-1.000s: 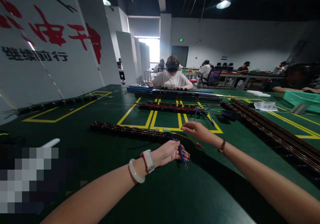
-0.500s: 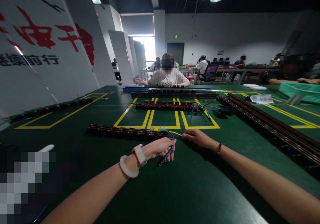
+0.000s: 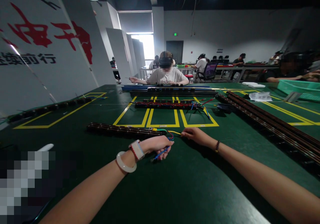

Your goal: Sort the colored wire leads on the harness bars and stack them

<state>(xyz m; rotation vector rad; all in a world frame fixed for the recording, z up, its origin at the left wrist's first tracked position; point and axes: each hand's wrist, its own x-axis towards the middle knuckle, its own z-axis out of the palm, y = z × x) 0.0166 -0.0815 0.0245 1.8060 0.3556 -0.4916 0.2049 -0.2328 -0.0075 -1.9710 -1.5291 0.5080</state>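
Over the table [image 3: 190, 190], left hand [image 3: 158, 144] grips blue wire [image 3: 160, 155], right hand [image 3: 196, 134] yellow wire [image 3: 174, 132]

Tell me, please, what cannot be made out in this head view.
All in the head view:
Free end of the yellow wire: hidden by the right hand.
Exact grip on the blue wire: partly hidden by the left hand itself.
Fitting on that wire's tip: too small to identify.
Far side of the green basket: cut off by the right edge.
Pale object at lower left: mostly pixelated.
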